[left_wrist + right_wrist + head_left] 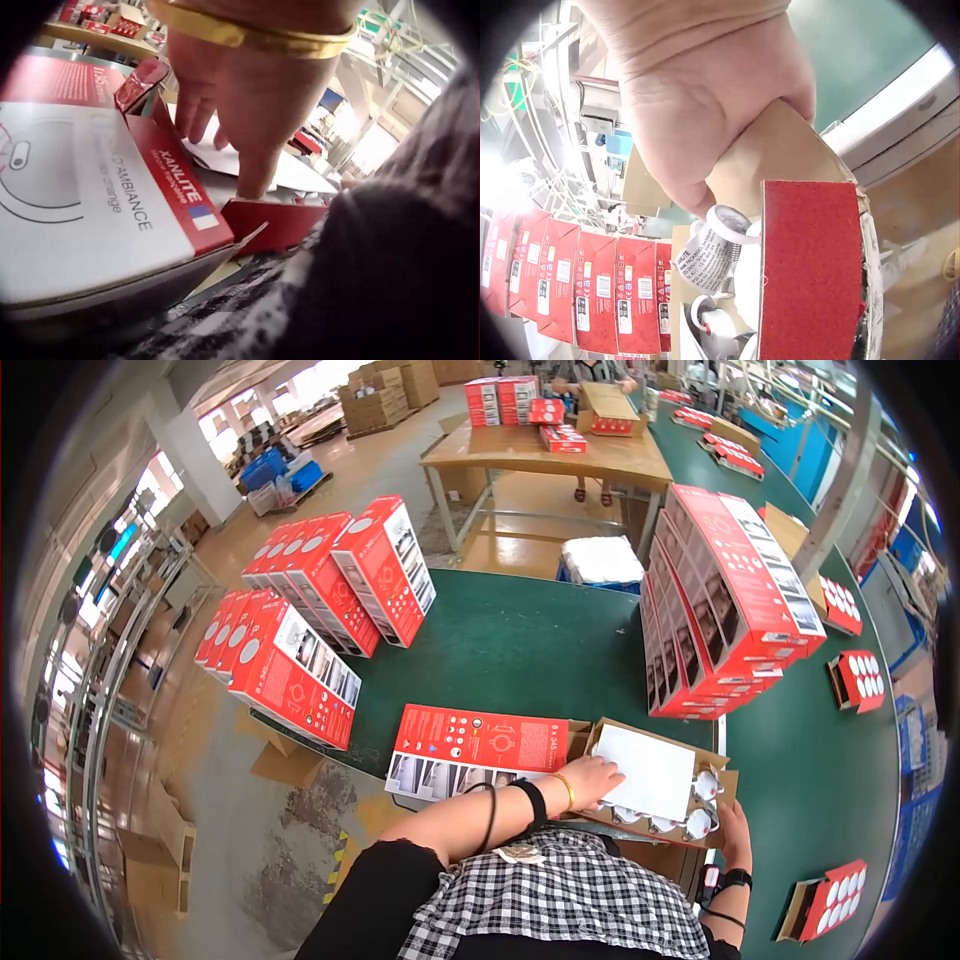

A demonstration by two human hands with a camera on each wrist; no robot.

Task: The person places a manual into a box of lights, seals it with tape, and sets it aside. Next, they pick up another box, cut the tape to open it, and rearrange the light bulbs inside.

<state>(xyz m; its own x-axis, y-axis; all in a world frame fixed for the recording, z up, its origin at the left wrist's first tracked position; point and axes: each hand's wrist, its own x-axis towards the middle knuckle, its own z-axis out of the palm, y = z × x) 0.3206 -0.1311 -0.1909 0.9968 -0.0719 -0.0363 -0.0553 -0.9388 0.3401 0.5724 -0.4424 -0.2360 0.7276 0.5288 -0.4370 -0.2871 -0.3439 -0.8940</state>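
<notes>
Box [810, 270] with a hand at either end

It lies open on the green table [480, 645] before me, just right of a flat red-and-white carton [480, 742]. My left hand [595, 780] touches the white sheet [655, 765] covering part of it, fingers extended and grasping nothing. My right hand [736, 833] pinches the cardboard flap [761, 154] at the far right end. White lamps [697, 822] show beside the sheet. More red cartons [380, 570] stand upright to left and right.
</notes>
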